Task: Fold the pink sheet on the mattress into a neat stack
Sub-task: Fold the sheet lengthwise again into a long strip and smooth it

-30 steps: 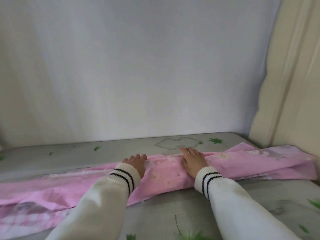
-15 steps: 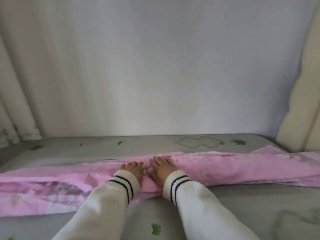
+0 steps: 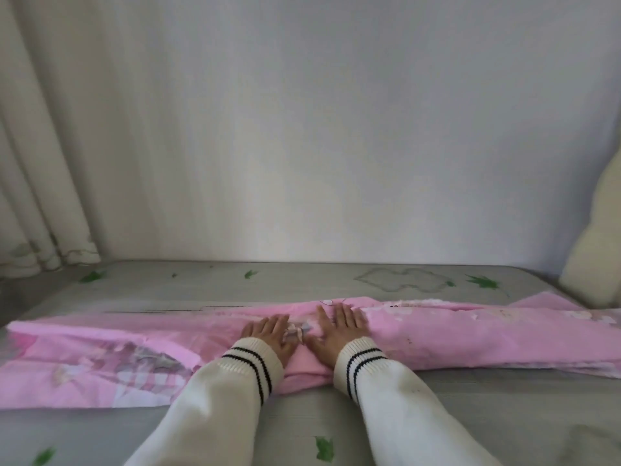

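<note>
The pink sheet (image 3: 470, 338) lies folded into a long narrow band across the grey mattress (image 3: 302, 280), from the left edge to the right edge of the view. Its left part shows a printed grey and white pattern. My left hand (image 3: 268, 334) and my right hand (image 3: 336, 327) rest flat on the middle of the band, palms down, fingers spread and pointing away from me. The two hands sit close together with a small gap between them. Both arms wear white sleeves with black stripes at the cuff.
A plain white wall (image 3: 319, 129) rises behind the mattress. A cream curtain (image 3: 37, 163) hangs at the left, and a cream padded thing (image 3: 598, 250) stands at the right. Green leaf prints dot the mattress.
The view has swung left, bringing the curtain in. My right hand has slid left along the sheet toward my left hand, and both now lie flat side by side.
</note>
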The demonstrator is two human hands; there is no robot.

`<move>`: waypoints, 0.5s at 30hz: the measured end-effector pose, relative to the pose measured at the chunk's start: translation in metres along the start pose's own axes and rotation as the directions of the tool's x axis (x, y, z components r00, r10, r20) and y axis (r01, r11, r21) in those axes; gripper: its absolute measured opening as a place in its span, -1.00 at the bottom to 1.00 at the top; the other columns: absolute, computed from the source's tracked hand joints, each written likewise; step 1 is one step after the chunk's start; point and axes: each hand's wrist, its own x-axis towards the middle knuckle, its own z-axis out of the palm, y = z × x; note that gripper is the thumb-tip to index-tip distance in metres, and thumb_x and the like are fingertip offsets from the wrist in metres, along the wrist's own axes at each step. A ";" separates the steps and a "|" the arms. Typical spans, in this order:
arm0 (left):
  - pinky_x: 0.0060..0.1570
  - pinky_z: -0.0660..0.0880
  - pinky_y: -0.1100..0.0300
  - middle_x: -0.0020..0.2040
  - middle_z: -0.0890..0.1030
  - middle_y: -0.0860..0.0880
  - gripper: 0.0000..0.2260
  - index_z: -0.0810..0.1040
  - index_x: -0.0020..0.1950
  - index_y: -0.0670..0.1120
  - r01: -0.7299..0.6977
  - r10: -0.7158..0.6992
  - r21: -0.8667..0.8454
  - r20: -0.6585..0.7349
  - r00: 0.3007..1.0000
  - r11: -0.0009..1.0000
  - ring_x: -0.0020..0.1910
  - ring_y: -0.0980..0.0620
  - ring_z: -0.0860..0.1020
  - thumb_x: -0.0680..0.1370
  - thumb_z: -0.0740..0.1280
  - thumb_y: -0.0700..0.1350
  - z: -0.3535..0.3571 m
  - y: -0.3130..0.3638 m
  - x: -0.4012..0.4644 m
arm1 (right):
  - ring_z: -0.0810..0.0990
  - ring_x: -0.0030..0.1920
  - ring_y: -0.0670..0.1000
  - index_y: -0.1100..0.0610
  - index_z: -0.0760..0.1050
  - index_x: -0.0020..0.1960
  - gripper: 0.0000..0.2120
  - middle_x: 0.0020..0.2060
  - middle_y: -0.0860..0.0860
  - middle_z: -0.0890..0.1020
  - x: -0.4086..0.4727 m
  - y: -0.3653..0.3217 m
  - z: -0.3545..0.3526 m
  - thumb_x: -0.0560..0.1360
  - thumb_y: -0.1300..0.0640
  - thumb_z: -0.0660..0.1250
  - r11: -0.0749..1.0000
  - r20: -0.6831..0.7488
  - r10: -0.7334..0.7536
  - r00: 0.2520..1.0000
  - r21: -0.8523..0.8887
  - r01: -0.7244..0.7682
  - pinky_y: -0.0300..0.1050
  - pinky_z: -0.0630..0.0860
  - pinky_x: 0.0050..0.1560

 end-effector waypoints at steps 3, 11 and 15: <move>0.52 -0.05 -0.01 0.57 -0.01 -0.03 -0.46 -0.07 0.54 -0.02 0.031 -0.033 0.049 0.039 0.999 0.998 0.55 -0.03 0.00 0.62 -0.06 0.14 -0.010 -0.011 -0.008 | -0.24 0.52 0.18 0.04 -0.26 0.53 -0.29 0.51 0.19 -0.22 -0.006 -0.003 -0.008 0.52 -0.31 -0.18 1.000 0.011 0.018 1.000 -0.017 -0.018 0.13 -0.31 0.48; 0.49 0.04 -0.10 0.54 0.10 -0.03 -0.53 0.11 0.51 -0.06 0.118 -0.121 0.070 0.041 0.992 0.990 0.52 -0.04 0.08 0.62 -0.03 0.07 -0.039 -0.077 -0.029 | -0.12 0.54 0.15 -0.02 -0.14 0.54 -0.41 0.54 0.12 -0.09 -0.008 -0.019 -0.039 0.58 -0.21 -0.12 0.998 -0.019 -0.063 0.998 -0.001 0.063 0.12 -0.19 0.50; 0.49 0.07 -0.05 0.52 0.17 -0.03 -0.58 0.15 0.48 -0.08 0.191 -0.190 0.039 -0.042 0.981 0.981 0.50 -0.02 0.15 0.63 -0.01 -0.01 -0.041 -0.115 -0.045 | -0.13 0.54 0.10 0.00 -0.12 0.54 -0.46 0.54 0.10 -0.11 -0.009 -0.052 -0.048 0.61 -0.09 -0.07 0.983 -0.025 -0.177 0.984 0.035 0.178 0.11 -0.15 0.52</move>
